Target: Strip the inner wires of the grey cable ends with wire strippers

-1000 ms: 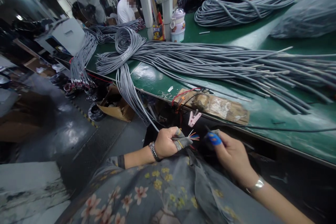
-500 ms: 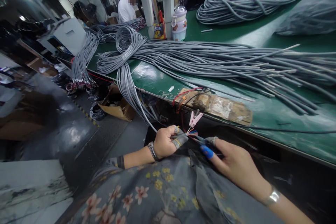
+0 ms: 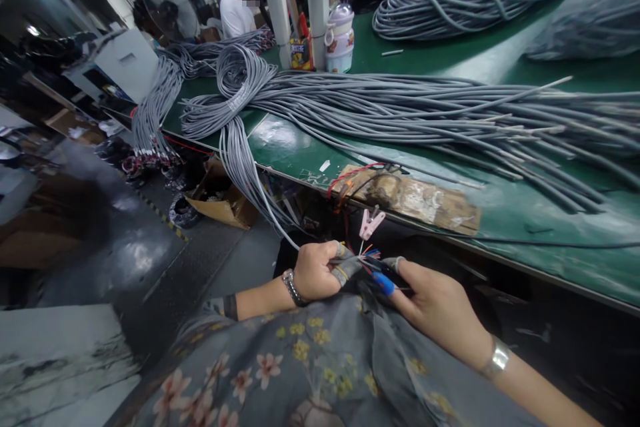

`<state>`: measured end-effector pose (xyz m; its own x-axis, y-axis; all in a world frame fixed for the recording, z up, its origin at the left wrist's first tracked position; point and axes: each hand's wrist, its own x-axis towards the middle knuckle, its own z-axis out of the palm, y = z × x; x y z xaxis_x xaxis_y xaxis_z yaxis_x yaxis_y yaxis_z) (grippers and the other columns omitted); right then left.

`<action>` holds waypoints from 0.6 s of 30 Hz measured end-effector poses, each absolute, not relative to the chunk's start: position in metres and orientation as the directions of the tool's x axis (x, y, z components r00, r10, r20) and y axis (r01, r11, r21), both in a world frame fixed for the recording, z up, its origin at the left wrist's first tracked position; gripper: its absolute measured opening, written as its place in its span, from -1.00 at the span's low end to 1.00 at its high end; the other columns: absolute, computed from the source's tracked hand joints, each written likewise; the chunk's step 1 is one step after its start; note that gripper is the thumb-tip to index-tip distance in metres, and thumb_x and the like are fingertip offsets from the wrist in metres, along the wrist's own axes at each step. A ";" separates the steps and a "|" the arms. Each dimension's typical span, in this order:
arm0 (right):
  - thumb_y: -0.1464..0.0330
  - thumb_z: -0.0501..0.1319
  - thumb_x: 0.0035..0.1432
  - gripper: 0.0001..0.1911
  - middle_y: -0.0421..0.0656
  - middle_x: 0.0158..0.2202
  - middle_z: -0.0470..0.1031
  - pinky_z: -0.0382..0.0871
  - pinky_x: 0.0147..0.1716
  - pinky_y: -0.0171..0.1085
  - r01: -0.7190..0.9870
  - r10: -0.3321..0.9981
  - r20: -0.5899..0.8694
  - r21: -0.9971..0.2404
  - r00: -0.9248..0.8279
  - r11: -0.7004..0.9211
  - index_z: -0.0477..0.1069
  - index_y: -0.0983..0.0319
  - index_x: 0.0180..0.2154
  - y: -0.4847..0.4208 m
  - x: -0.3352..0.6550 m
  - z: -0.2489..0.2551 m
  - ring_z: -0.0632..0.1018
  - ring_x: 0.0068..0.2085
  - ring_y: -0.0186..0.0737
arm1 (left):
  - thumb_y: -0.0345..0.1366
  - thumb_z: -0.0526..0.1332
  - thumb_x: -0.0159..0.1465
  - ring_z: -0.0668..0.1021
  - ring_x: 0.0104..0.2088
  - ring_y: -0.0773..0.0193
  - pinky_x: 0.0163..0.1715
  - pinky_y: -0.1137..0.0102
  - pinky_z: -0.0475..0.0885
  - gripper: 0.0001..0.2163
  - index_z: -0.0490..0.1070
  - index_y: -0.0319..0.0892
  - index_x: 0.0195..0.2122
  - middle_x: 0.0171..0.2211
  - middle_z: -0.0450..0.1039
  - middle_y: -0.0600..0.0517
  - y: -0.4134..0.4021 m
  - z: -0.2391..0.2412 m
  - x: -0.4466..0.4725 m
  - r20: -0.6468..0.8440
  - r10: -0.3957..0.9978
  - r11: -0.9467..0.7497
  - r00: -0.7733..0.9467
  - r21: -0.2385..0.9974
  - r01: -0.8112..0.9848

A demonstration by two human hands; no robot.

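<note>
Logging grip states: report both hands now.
Left hand: closed on a round grey cable; thin multicoloured wires stick out.
Right hand: curled beside those wires; whether it grips anything cannot be told.

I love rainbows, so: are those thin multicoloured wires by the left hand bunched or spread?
Spread: the thin multicoloured wires fan apart beyond the left hand, white pointing steeper than blue.
</note>
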<state>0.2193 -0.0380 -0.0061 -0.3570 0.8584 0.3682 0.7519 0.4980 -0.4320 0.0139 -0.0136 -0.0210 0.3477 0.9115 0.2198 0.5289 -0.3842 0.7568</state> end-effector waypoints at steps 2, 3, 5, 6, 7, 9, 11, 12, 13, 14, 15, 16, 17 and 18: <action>0.16 -0.09 0.29 -0.61 -0.22 -0.67 0.35 0.18 -0.63 -0.35 0.752 0.853 0.378 -0.423 -0.361 0.506 0.20 0.15 -0.53 -0.038 0.219 -0.006 0.40 -0.65 -0.29 | -0.24 0.22 0.16 0.50 -0.56 0.37 -0.51 0.52 0.38 -0.86 0.46 -0.20 -0.42 -0.55 0.50 0.03 -0.013 -0.020 0.014 0.230 0.907 -0.393 0.353 0.762 0.514; 0.16 -0.08 0.29 -0.62 -0.22 -0.67 0.35 0.18 -0.63 -0.35 0.749 0.850 0.379 -0.422 -0.365 0.510 0.21 0.15 -0.52 -0.037 0.218 -0.006 0.40 -0.66 -0.29 | -0.24 0.21 0.16 0.49 -0.56 0.37 -0.51 0.52 0.37 -0.86 0.46 -0.20 -0.42 -0.56 0.50 0.03 -0.013 -0.020 0.014 0.238 0.904 -0.401 0.355 0.762 0.509; 0.17 -0.07 0.29 -0.63 -0.22 -0.67 0.35 0.17 -0.63 -0.36 0.739 0.848 0.373 -0.431 -0.377 0.518 0.21 0.16 -0.52 -0.037 0.218 -0.007 0.39 -0.67 -0.30 | -0.24 0.21 0.16 0.48 -0.57 0.37 -0.52 0.52 0.36 -0.86 0.46 -0.20 -0.44 -0.57 0.48 0.03 -0.013 -0.018 0.014 0.248 0.898 -0.415 0.364 0.751 0.513; 0.17 -0.07 0.29 -0.64 -0.22 -0.66 0.35 0.17 -0.63 -0.36 0.734 0.849 0.363 -0.439 -0.383 0.518 0.21 0.16 -0.51 -0.037 0.217 -0.007 0.39 -0.67 -0.30 | -0.25 0.21 0.16 0.48 -0.57 0.37 -0.53 0.52 0.36 -0.86 0.45 -0.20 -0.44 -0.58 0.48 0.03 -0.013 -0.017 0.014 0.244 0.896 -0.419 0.371 0.743 0.522; 0.17 -0.06 0.29 -0.64 -0.22 -0.66 0.36 0.17 -0.63 -0.36 0.729 0.853 0.348 -0.450 -0.390 0.516 0.22 0.16 -0.51 -0.036 0.217 -0.007 0.39 -0.66 -0.30 | -0.25 0.21 0.15 0.47 -0.57 0.38 -0.53 0.52 0.36 -0.86 0.45 -0.20 -0.44 -0.58 0.48 0.04 -0.012 -0.017 0.013 0.237 0.896 -0.419 0.376 0.734 0.535; 0.18 -0.06 0.29 -0.65 -0.21 -0.64 0.38 0.17 -0.63 -0.35 0.721 0.858 0.320 -0.467 -0.402 0.512 0.22 0.16 -0.51 -0.036 0.217 -0.008 0.40 -0.66 -0.30 | -0.25 0.21 0.15 0.47 -0.57 0.38 -0.53 0.53 0.35 -0.87 0.45 -0.20 -0.45 -0.58 0.48 0.04 -0.012 -0.016 0.013 0.221 0.897 -0.415 0.382 0.718 0.560; 0.20 -0.06 0.28 -0.66 -0.21 -0.64 0.39 0.16 -0.63 -0.35 0.715 0.856 0.310 -0.472 -0.412 0.515 0.22 0.16 -0.50 -0.035 0.217 -0.008 0.40 -0.65 -0.29 | -0.25 0.21 0.15 0.48 -0.57 0.38 -0.53 0.52 0.35 -0.87 0.46 -0.20 -0.45 -0.57 0.49 0.04 -0.012 -0.016 0.013 0.227 0.897 -0.419 0.379 0.710 0.566; 0.20 -0.06 0.28 -0.66 -0.21 -0.64 0.38 0.16 -0.64 -0.35 0.712 0.854 0.312 -0.473 -0.416 0.519 0.22 0.16 -0.51 -0.034 0.217 -0.008 0.39 -0.65 -0.29 | -0.26 0.20 0.15 0.48 -0.57 0.38 -0.53 0.52 0.35 -0.87 0.46 -0.20 -0.46 -0.57 0.49 0.03 -0.012 -0.016 0.013 0.235 0.896 -0.423 0.377 0.709 0.564; 0.21 -0.06 0.27 -0.67 -0.20 -0.64 0.38 0.15 -0.64 -0.35 0.708 0.852 0.312 -0.475 -0.420 0.522 0.21 0.16 -0.51 -0.034 0.217 -0.008 0.39 -0.65 -0.29 | -0.26 0.20 0.15 0.47 -0.58 0.37 -0.54 0.52 0.34 -0.86 0.46 -0.20 -0.46 -0.58 0.49 0.03 -0.013 -0.016 0.013 0.244 0.895 -0.428 0.374 0.708 0.561; 0.23 -0.06 0.27 -0.67 -0.20 -0.64 0.38 0.15 -0.63 -0.35 0.704 0.852 0.310 -0.479 -0.423 0.524 0.20 0.16 -0.52 -0.033 0.217 -0.008 0.39 -0.65 -0.29 | -0.26 0.20 0.14 0.47 -0.58 0.37 -0.54 0.51 0.34 -0.86 0.46 -0.20 -0.46 -0.58 0.49 0.02 -0.013 -0.016 0.013 0.249 0.894 -0.430 0.373 0.711 0.557; 0.24 -0.07 0.27 -0.67 -0.20 -0.65 0.37 0.15 -0.63 -0.35 0.696 0.850 0.306 -0.489 -0.428 0.526 0.20 0.16 -0.53 -0.033 0.217 -0.008 0.39 -0.64 -0.29 | -0.27 0.20 0.14 0.47 -0.59 0.37 -0.55 0.51 0.34 -0.87 0.47 -0.21 -0.46 -0.58 0.49 0.03 -0.013 -0.016 0.013 0.247 0.894 -0.429 0.374 0.716 0.551; 0.24 -0.07 0.26 -0.66 -0.20 -0.65 0.36 0.15 -0.63 -0.36 0.680 0.847 0.300 -0.506 -0.438 0.531 0.19 0.16 -0.54 -0.033 0.216 -0.008 0.38 -0.64 -0.30 | -0.27 0.20 0.14 0.48 -0.58 0.37 -0.54 0.51 0.35 -0.87 0.47 -0.21 -0.45 -0.57 0.50 0.03 -0.013 -0.016 0.013 0.240 0.895 -0.423 0.376 0.726 0.542; 0.24 -0.07 0.27 -0.65 -0.21 -0.66 0.35 0.15 -0.63 -0.36 0.654 0.842 0.295 -0.533 -0.451 0.537 0.18 0.16 -0.56 -0.034 0.216 -0.007 0.37 -0.65 -0.31 | -0.28 0.21 0.13 0.49 -0.57 0.37 -0.53 0.52 0.36 -0.88 0.47 -0.20 -0.44 -0.56 0.51 0.03 -0.014 -0.016 0.013 0.230 0.898 -0.412 0.375 0.738 0.534; 0.24 -0.07 0.27 -0.63 -0.22 -0.67 0.34 0.15 -0.63 -0.37 0.621 0.837 0.291 -0.568 -0.463 0.541 0.18 0.16 -0.57 -0.034 0.216 -0.006 0.36 -0.65 -0.32 | -0.28 0.21 0.13 0.50 -0.56 0.37 -0.51 0.52 0.37 -0.88 0.48 -0.20 -0.43 -0.55 0.52 0.03 -0.014 -0.016 0.013 0.219 0.902 -0.399 0.371 0.750 0.528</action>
